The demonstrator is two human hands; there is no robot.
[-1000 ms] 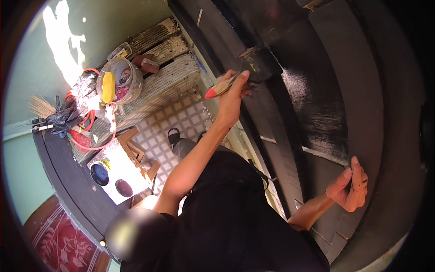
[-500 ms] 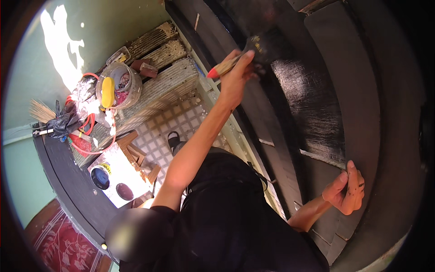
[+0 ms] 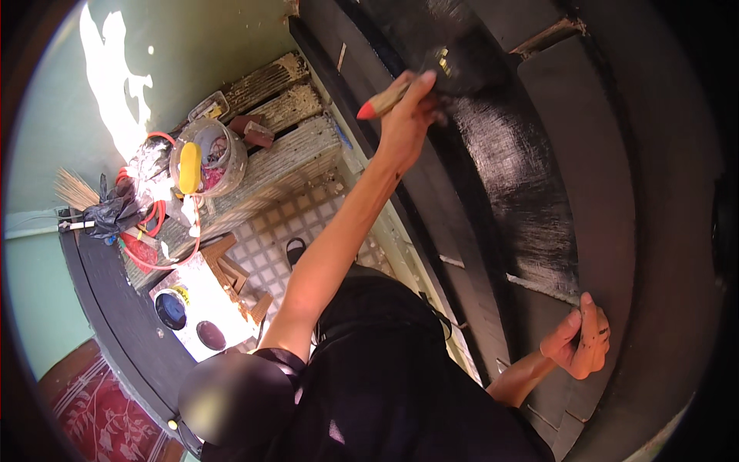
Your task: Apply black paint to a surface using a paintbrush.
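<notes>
My left hand (image 3: 406,127) is closed around the wooden, red-tipped handle of a paintbrush (image 3: 389,100). The brush's dark head is blurred against a black-painted, curved wooden surface, and its bristles cannot be made out. Below it a wet, glossy patch (image 3: 527,165) shows streaky brush marks and ends at a pale, rough edge (image 3: 543,289). Beside that edge rests my right hand (image 3: 579,343), its fingers raised, the thumb apart and nothing visible between them. Dark paint spots mark its fingers. An uncapped can of dark paint (image 3: 170,309) stands on a white board at the left.
A round dark lid or pool (image 3: 210,335) lies beside the can. On weathered planks (image 3: 289,142) stand a bucket (image 3: 231,173) with a yellow object (image 3: 190,168), brick pieces (image 3: 258,135) and an orange hose (image 3: 158,266). A curved dark ledge (image 3: 115,300) runs along the left.
The paintbrush in my left hand has moved farther up along the black surface. My right hand stays by the pale edge. The whole view has shifted slightly.
</notes>
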